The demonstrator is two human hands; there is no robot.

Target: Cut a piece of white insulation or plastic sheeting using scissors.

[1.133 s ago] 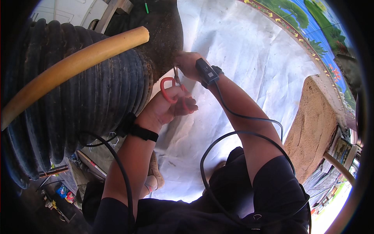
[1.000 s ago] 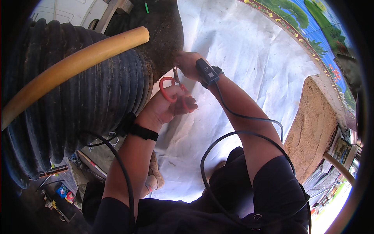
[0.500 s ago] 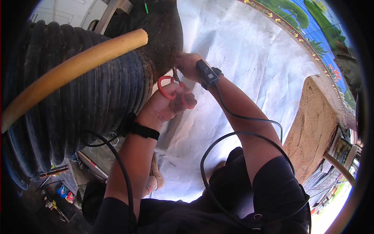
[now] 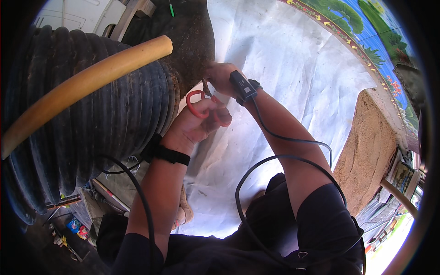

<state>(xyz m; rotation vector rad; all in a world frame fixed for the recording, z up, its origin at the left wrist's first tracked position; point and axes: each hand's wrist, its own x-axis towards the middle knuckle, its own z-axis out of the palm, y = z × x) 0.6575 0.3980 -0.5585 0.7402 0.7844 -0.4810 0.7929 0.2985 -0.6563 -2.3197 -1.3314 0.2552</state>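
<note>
Left hand [image 4: 197, 130] is closed on the scissors [image 4: 206, 91], thumb and fingers in the red loops. Scissors sit mid-view, between the two hands, blades pointing up toward the edge of the dark sheet [image 4: 190, 52]. Right hand [image 4: 220, 77] is at that same edge, fingers bent; whether it really pinches the sheet, can't tell (fingertips out of sight). Blade tips are also hard to see, so no call on whether they bite into anything.

Change over the last second: small. Left hand and scissors have shifted only slightly, right hand almost in place, left forearm a touch further right. Looks like the work stays at one spot on the sheet's edge; no cut or loose piece visible.

Around: black ribbed roll [image 4: 107, 110] to the left of the hands, tan bar [image 4: 94, 75] crossing in front of it (its end sits a bit lower now). White sheet [image 4: 284, 68] spread below the hands, brown patch [image 4: 366, 146] off to the right. Green stick [image 4: 172, 10] lies on the dark sheet, well apart from both hands.
</note>
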